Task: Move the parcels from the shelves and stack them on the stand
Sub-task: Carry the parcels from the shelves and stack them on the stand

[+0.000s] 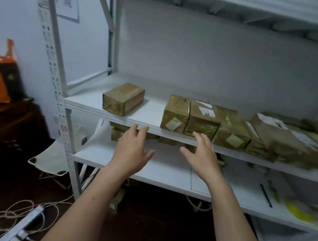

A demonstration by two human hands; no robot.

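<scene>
Dim indoor light, cool cast. White shelf board [151, 110] was brightest surface; floor [148, 222] below sank into near-black shadow. Motion blur smeared parcels [283, 139] toward right edge; lone parcel [123, 98] at left was sharper. Wide-angle distortion bowed shelf post [54, 58] at left. Overall focus was soft.

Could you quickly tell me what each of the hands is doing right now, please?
Left hand: open, fingers spread, holding nothing.
Right hand: open, fingers spread, holding nothing.

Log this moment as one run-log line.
phase: hands extended toward shelf | left hand: open, empty | right hand: open, empty | lone parcel: on shelf, untouched | parcel row: same shelf, untouched
</scene>
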